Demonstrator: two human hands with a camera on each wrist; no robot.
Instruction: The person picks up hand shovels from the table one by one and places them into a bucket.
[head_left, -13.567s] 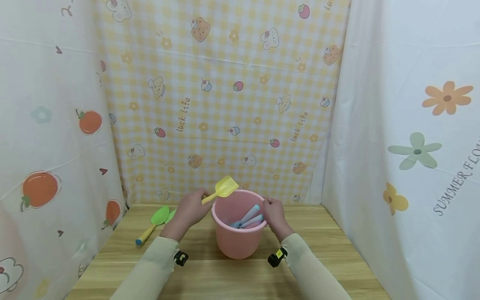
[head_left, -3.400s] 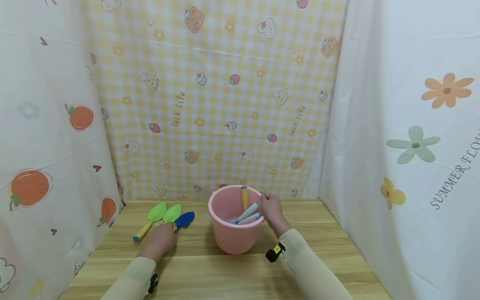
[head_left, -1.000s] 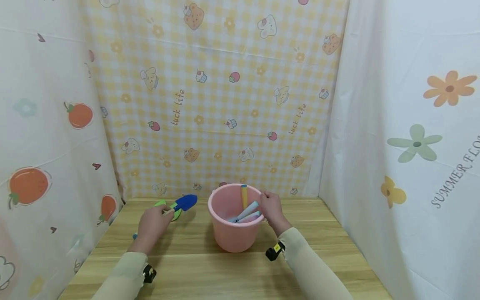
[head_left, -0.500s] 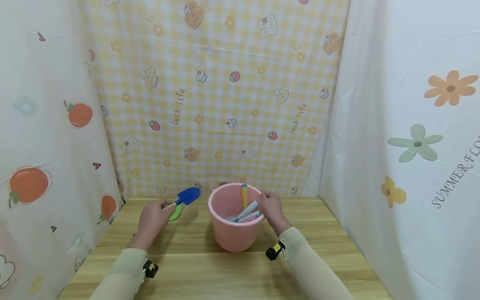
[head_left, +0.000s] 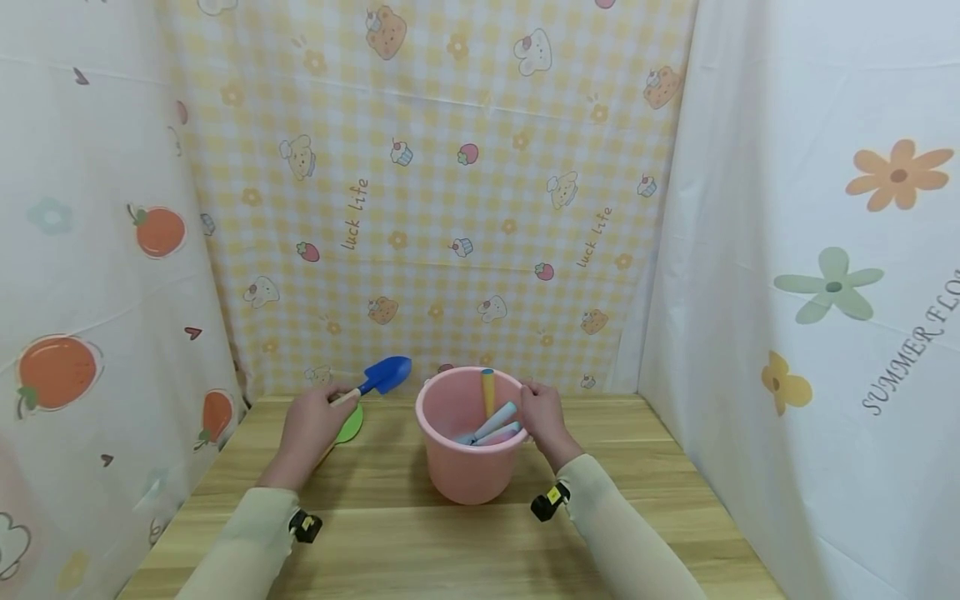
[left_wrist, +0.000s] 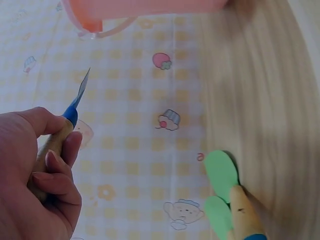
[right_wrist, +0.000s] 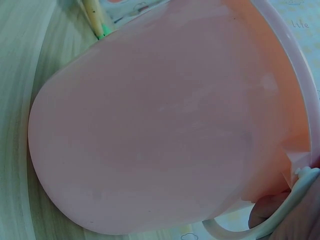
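Observation:
My left hand [head_left: 311,425] grips the wooden handle of a small trowel with a blue blade [head_left: 387,373]. It is raised above the table, left of the pink bucket [head_left: 471,479], its blade pointing toward the rim. In the left wrist view, fingers curl round that trowel's handle and the blade [left_wrist: 84,86] appears edge-on. My right hand [head_left: 545,421] holds the bucket at its right rim; in the right wrist view a pale carrying handle [right_wrist: 300,185] crosses in front of the fingers. Inside the bucket stand a yellow handle [head_left: 488,392] with a blue end and light-blue handles [head_left: 495,422].
Two green-bladed trowels [left_wrist: 221,170] with wooden handles lie on the table below my left hand, which partly hides them in the head view. A wood-grain table [head_left: 397,542] bears everything. A checked cloth [head_left: 420,208] hangs behind; white printed cloths hang on both sides.
My left hand has picked the blue trowel off the table and raised it rightward toward the bucket. Earlier it held a yellow shovel over the bucket. My right hand stays at the rim.

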